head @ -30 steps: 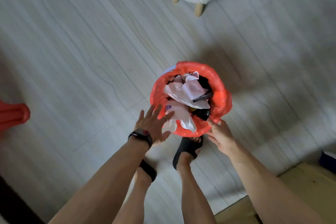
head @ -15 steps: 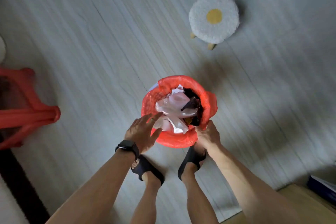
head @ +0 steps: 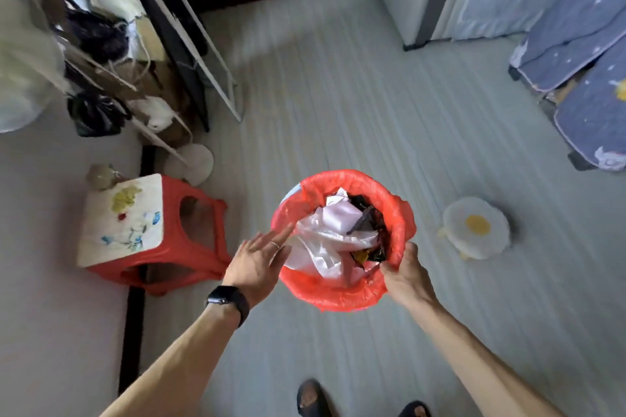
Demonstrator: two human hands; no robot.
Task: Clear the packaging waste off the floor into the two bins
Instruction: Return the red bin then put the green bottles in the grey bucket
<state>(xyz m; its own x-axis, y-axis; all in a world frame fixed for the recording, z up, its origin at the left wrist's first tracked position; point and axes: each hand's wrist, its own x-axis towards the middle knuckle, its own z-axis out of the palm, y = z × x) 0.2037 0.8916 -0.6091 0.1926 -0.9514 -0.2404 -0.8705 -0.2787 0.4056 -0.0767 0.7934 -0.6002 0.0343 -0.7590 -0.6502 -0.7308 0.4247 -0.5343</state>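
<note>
A bin lined with a red plastic bag [head: 342, 294] hangs above the floor in front of me, stuffed with white plastic wrapping [head: 325, 244] and dark wrappers [head: 369, 223]. My right hand [head: 404, 276] grips the bin's near right rim, fingers curled over the red liner. My left hand [head: 257, 262], with a black watch on the wrist, is flat with straight fingers against the bin's left side, fingertips at the rim. Only one bin is in view.
A red plastic stool [head: 152, 234] with a flowered top stands to the left. A white fluffy stool [head: 476, 227] with a yellow centre stands to the right. A clothes rack [head: 189, 44] with bags is at back left, a blue-covered bed [head: 582, 78] at right. My sandalled feet [head: 313, 399] are below.
The bin has been lifted off the floor by my right hand on its rim. My view has swung up, so the room, red stool and bed now show.
</note>
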